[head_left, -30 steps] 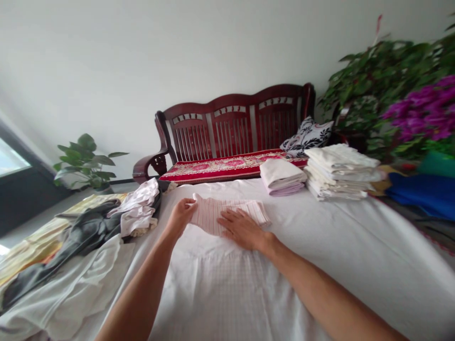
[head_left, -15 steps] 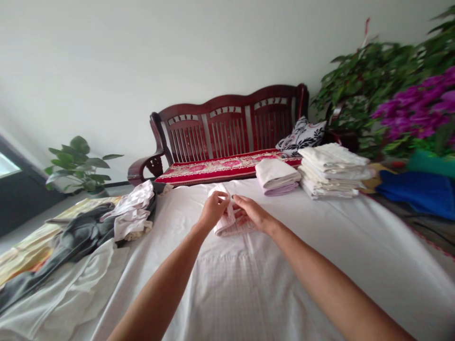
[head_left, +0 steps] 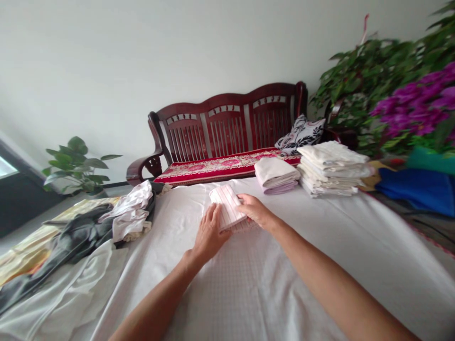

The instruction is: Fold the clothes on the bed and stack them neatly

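Note:
A small pink-and-white striped cloth (head_left: 227,203), folded into a compact rectangle, lies on the white sheet (head_left: 227,293) in front of me. My left hand (head_left: 210,229) rests along its left and near edge, fingers stretched out and touching it. From the right, my right hand (head_left: 254,209) grips the cloth's edge, thumb on top and the other fingers partly hidden beneath. Beyond my right hand stand a short pile of folded cream and lilac cloths (head_left: 276,174) and a taller stack of folded white cloths (head_left: 330,169).
Rumpled clothes (head_left: 131,208) and a dark garment (head_left: 81,232) lie at the left. A wooden bench (head_left: 227,123) with a red floral cover stands behind, a patterned cushion (head_left: 302,135) on it. Plants flank both sides; blue fabric (head_left: 415,189) lies at the right.
The striped cloth's upper part has been folded over and now lies flatter. My left hand has gone from pinching it to lying flat at its near left side; my right hand still holds the right side.

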Demonstrator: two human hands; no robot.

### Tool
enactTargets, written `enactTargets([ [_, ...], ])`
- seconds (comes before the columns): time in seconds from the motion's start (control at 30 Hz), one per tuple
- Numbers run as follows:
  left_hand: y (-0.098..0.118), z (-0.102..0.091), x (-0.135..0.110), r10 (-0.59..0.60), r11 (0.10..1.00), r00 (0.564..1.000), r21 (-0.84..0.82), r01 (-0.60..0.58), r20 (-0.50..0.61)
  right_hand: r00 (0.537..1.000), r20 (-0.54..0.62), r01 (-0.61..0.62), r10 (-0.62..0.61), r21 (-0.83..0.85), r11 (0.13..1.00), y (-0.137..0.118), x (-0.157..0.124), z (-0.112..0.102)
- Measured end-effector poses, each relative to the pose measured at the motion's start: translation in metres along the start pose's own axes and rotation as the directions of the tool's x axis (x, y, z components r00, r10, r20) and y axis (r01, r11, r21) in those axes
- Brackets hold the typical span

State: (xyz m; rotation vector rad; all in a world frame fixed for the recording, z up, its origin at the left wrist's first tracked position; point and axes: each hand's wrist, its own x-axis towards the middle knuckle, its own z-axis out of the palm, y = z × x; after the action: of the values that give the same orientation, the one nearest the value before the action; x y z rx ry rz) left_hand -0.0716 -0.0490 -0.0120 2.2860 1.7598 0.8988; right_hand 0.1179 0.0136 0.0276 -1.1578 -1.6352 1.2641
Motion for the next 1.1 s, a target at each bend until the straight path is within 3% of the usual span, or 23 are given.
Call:
enactTargets([
  [0.13, 0.000, 0.009, -0.001, 0.004, 1.000, 0.998, 0.005, -0.004, 0.065, 1.000, 0.008, 0.008, -0.008, -0.003, 1.000, 0.003, -0.001, -0.009],
  [0.37, -0.002, 0.014, -0.006, 0.104, 0.994, 0.995, -0.044, -0.104, 0.001, 0.989, 0.087, 0.132, -0.122, -0.115, 0.985, 0.021, -0.001, -0.026],
  [0.5, -0.005, 0.018, -0.006, 0.067, 0.989, 0.998, -0.133, -0.069, -0.021, 0.981, 0.064, 0.191, -0.182, -0.207, 0.959, 0.025, -0.001, -0.029],
  [0.7, -0.002, 0.019, -0.003, -0.084, 0.965, 0.992, -0.257, 0.058, -0.093, 0.972, 0.013, 0.232, -0.234, -0.191, 0.954, 0.024, 0.001, -0.026],
  [0.93, 0.006, 0.014, 0.000, -0.188, 0.978, 0.981, -0.102, 0.183, -0.039, 0.959, -0.015, 0.277, -0.284, -0.176, 0.944, 0.029, 0.004, -0.020],
  [1.1, 0.006, 0.010, -0.003, -0.135, 0.987, 0.990, 0.095, 0.131, 0.042, 0.959, -0.030, 0.272, -0.284, -0.205, 0.940, 0.027, 0.003, -0.022],
])
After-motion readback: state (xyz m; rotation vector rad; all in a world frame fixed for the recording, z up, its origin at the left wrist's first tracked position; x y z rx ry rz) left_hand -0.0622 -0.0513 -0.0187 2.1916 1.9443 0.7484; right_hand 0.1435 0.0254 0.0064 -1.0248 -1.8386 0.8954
